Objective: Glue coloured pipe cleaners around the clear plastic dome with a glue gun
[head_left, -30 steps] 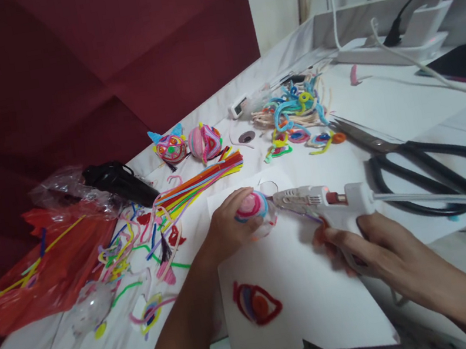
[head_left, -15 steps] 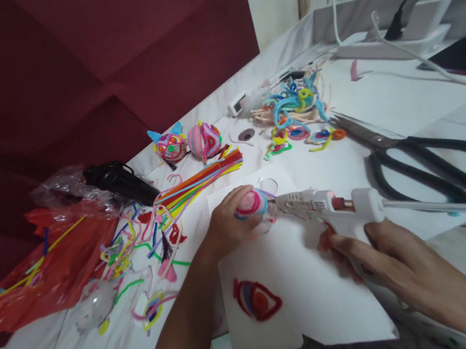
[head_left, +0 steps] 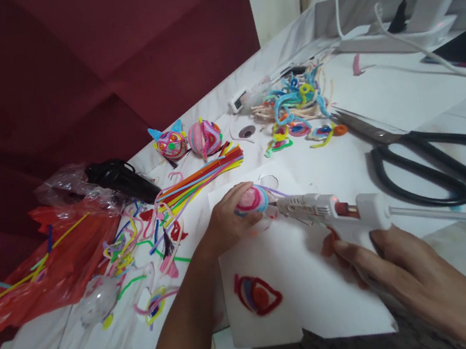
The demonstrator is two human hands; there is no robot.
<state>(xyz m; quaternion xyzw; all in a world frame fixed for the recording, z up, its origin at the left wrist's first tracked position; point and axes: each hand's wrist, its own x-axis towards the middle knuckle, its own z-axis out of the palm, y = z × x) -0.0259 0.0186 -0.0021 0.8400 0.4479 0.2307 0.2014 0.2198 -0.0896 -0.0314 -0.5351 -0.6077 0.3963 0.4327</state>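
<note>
A clear ball partly wound with pink, white and blue pipe cleaner [head_left: 251, 199] sits in my left hand [head_left: 231, 215], whose fingers wrap around it. A purple strand [head_left: 275, 190] trails from the ball's right side. My right hand [head_left: 375, 261] grips a white hot glue gun [head_left: 347, 218] by its handle, with the index finger at the orange trigger. The gun's nozzle points left, at or very close to the ball's side; contact cannot be made out. Below, on white paper [head_left: 324, 290], lies an eye shape of red, blue and orange pipe cleaner [head_left: 258, 294].
Large black-handled scissors [head_left: 423, 166] lie at right. Behind are two decorated balls [head_left: 171, 144], a pipe-cleaner bundle [head_left: 202, 179] and a tangled pile [head_left: 298, 98]. A black gun-shaped tool [head_left: 122, 181], red plastic [head_left: 65, 268] and a clear ball [head_left: 97, 298] occupy the left. A power strip [head_left: 397, 36] stands back right.
The glue gun has shifted very slightly right and down in the view, still beside the ball. My left hand keeps its hold. The whole view has shifted a little.
</note>
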